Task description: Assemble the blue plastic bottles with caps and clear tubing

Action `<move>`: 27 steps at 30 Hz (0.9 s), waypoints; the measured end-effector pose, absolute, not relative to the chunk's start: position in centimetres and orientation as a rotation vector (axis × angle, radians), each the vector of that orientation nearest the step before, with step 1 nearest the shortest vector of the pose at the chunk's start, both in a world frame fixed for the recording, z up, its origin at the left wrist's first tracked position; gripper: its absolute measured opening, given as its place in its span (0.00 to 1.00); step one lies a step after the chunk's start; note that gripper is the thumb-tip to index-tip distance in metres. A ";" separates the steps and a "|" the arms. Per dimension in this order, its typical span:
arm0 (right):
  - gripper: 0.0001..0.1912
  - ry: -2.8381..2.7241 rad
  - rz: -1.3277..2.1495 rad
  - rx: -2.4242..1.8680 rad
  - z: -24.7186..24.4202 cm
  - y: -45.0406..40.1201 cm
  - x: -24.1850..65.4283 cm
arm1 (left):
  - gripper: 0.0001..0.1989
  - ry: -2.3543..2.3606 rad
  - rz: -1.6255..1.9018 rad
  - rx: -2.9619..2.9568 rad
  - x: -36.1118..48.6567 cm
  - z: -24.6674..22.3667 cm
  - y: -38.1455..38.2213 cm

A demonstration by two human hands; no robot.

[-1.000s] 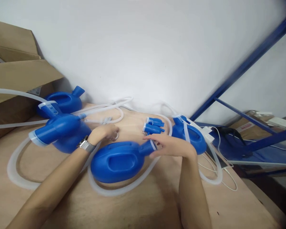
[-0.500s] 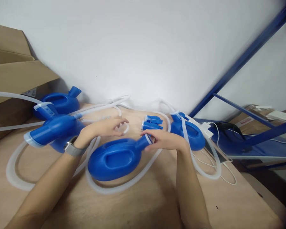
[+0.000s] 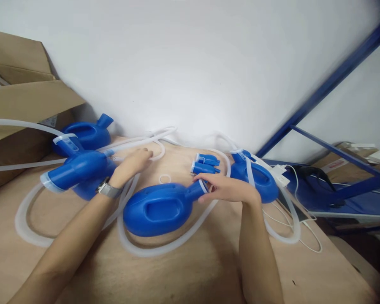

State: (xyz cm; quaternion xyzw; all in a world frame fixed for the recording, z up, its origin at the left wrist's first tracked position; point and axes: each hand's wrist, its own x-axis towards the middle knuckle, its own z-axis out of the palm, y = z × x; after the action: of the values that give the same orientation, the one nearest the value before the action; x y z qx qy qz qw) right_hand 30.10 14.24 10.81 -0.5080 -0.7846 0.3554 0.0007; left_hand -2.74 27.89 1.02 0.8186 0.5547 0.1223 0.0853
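Note:
In the middle of the table lies a blue bottle (image 3: 158, 211) on its side, its neck pointing right. The thumb and fingers of my right hand (image 3: 226, 188) are round the rim of that neck. My left hand (image 3: 133, 165) is beyond the bottle on the left, fingers curled by the white tubes (image 3: 158, 157); whatever they hold is hidden. A thin white ring (image 3: 165, 178) lies on the wood between my hands. Two small blue fittings (image 3: 205, 164) sit side by side behind the bottle neck.
More blue bottles with tubes stand at the left (image 3: 79, 166) and right (image 3: 260, 181). An open cardboard box (image 3: 28, 101) is at the far left. A white power strip (image 3: 280, 174) and cables lie near the right edge, beside a blue metal rack (image 3: 323, 93).
My left hand has moved back and left from above the ring, its fingers now curled in. My right hand stays at the bottle neck. The whole view has shifted slightly.

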 end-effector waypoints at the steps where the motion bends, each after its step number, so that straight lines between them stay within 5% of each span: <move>1: 0.38 -2.462 1.111 -1.603 10.8 14.2 30.2 | 0.14 1.737 0.358 2.423 -3.4 1.0 28.2; 11: 0.40 -2.442 1.083 -1.629 10.6 14.3 30.6 | 0.22 1.929 0.211 2.347 -6.6 -0.9 29.6; 18: 0.40 -2.449 1.087 -1.626 10.8 14.2 30.6 | 0.13 1.913 0.264 2.347 -6.9 -0.6 29.3; 27: 0.43 -2.437 1.086 -1.626 10.6 14.3 30.8 | 0.25 1.664 0.447 2.409 -4.1 1.6 29.1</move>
State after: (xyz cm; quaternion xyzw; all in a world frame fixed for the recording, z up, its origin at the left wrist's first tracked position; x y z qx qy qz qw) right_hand 30.77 14.28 10.57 -0.5205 -0.7799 0.3477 0.0086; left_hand -4.15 29.11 1.56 0.8101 0.5595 0.1502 0.0900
